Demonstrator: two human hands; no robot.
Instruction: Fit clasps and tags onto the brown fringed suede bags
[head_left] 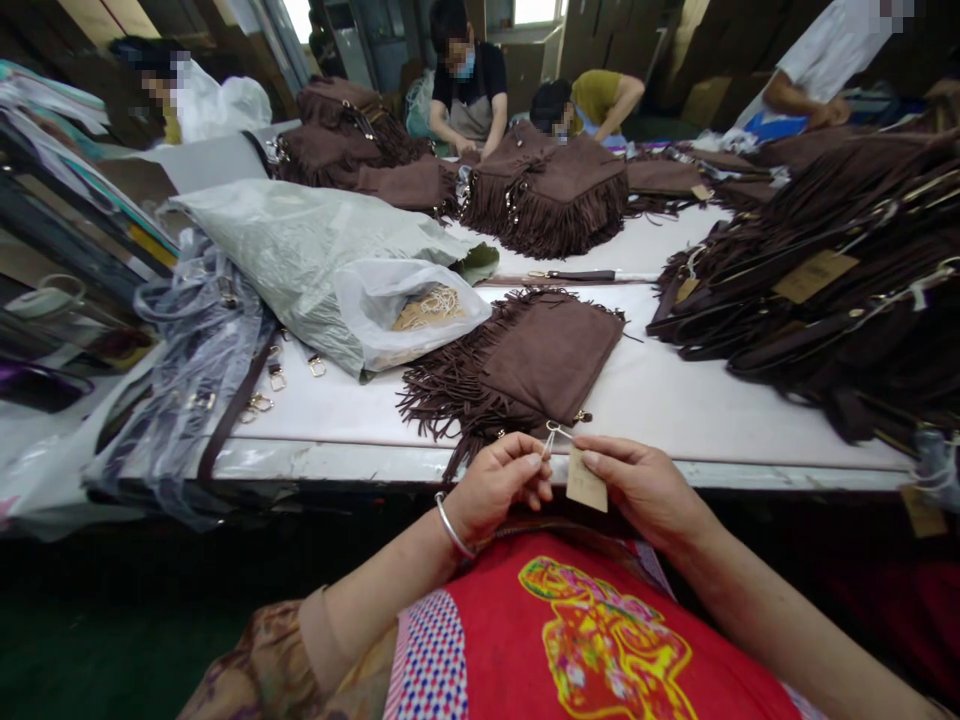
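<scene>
The fringed bag (540,365) lies on the tabletop (675,400) at its near edge. Just before it, the left hand (499,485) and the right hand (641,485) pinch a paper tag (586,482) between them. A plastic sack (315,250) lies left of the bag, a stack of bags (825,290) lies right of it, and more fringed bags (547,195) lie behind.

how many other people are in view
4: a person at far left, a person in black, a person in yellow beside them, a person in white at far right. Others may be hidden.
</scene>
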